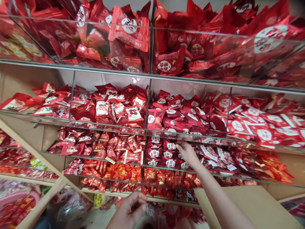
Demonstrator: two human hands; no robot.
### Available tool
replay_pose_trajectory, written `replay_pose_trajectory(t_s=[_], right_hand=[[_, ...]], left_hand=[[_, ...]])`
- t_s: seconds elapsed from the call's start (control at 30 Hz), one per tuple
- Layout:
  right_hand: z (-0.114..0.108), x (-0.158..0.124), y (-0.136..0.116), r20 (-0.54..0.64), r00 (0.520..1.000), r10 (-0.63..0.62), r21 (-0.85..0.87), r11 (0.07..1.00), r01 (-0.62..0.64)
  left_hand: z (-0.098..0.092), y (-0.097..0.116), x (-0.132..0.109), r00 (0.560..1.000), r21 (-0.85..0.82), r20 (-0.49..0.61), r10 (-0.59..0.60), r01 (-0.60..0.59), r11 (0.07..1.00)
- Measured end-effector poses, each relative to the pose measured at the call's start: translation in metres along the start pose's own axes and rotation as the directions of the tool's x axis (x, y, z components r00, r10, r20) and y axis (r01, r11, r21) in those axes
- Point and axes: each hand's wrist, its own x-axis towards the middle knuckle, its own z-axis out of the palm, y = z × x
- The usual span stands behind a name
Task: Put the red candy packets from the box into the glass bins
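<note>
My right hand reaches into a lower shelf bin. Its bunched fingertips pinch the edge of a dark red wrapped candy packet with a white label, lying among stacked packets of the same kind. Low in the view, my left hand is held in front of the shelves with its fingers curled together. Orange shows at its fingertips; whether that is nail colour or a small item, I cannot tell. Whatever may be inside those fingers is hidden. Red and gold candies fill the bin beneath my right hand.
Clear-fronted shelves with upright dividers hold many red packets. An open cardboard box stands at lower right, under my right forearm. At lower left are a wooden brace, a pink basket and clear plastic bags.
</note>
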Motion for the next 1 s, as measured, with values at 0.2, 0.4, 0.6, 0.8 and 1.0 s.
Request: replay_pose_trajectory(t_s=[0.2,0.4,0.6,0.8,1.0], right_hand=[[-0.001,-0.004,-0.005,0.007,1.0,-0.022,-0.105,0.994,0.023],[-0.01,-0.004,-0.016,0.028,0.998,-0.063,-0.189,0.98,0.067],[-0.005,0.002,-0.016,0.036,0.999,-0.04,-0.189,0.981,0.046],[-0.005,0.001,-0.008,0.007,0.999,-0.032,-0.17,0.985,0.033],[-0.008,-0.015,-0.016,-0.007,0.992,-0.122,-0.201,0.972,0.119]], left_hand=[[0.019,0.041,0.031,0.906,0.722,0.179,0.384,-0.386,0.574],[0.052,0.069,0.093,0.81,0.938,0.309,0.499,-0.346,-0.019],[0.056,0.059,0.124,0.844,0.961,0.263,0.468,-0.271,-0.052],[0.054,0.067,0.124,0.862,0.961,0.274,0.426,-0.262,-0.089],[0.05,0.082,0.125,0.869,0.957,0.289,0.402,-0.264,-0.118]])
